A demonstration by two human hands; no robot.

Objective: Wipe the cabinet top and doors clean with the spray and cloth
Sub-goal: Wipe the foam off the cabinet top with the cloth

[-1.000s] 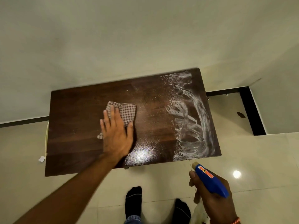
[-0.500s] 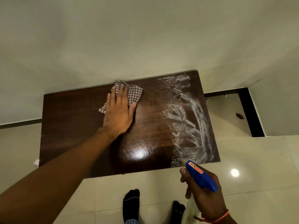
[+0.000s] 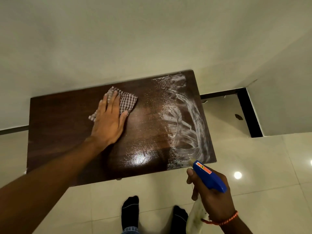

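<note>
The dark brown wooden cabinet top (image 3: pixel 67 125) is lying with its long axis running from nine to three o'clock, its far edge against the pale wall (image 3: pixel 135 39). The left part is looking wiped and dull. Near the middle, the left hand (image 3: pixel 108 123) is pressing down with its fingers (image 3: pixel 115 100) straight and flat on the brown-and-white checked cloth (image 3: pixel 128 103). The cloth is poking out past the fingertips toward one o'clock and is touching the wood. From that hand, the white streaky foam patch (image 3: pixel 187 119) is sitting at three o'clock, well apart from the cloth, and covers the right end from the far edge to the near one. That unwiped patch is likely what the next strokes are aiming for, and the left hand, already on the cloth, is the one placed to sweep across. At five o'clock, just off the near right corner, the right hand (image 3: pixel 212 200) is holding the blue-headed spray bottle (image 3: pixel 208 176), its fingers (image 3: pixel 190 173) curling round the trigger and the nozzle pointing toward eleven o'clock. An orange label (image 3: pixel 203 168) with an arrow is showing on the head, but its writing is too small to read. The doors are not showing from here.
</note>
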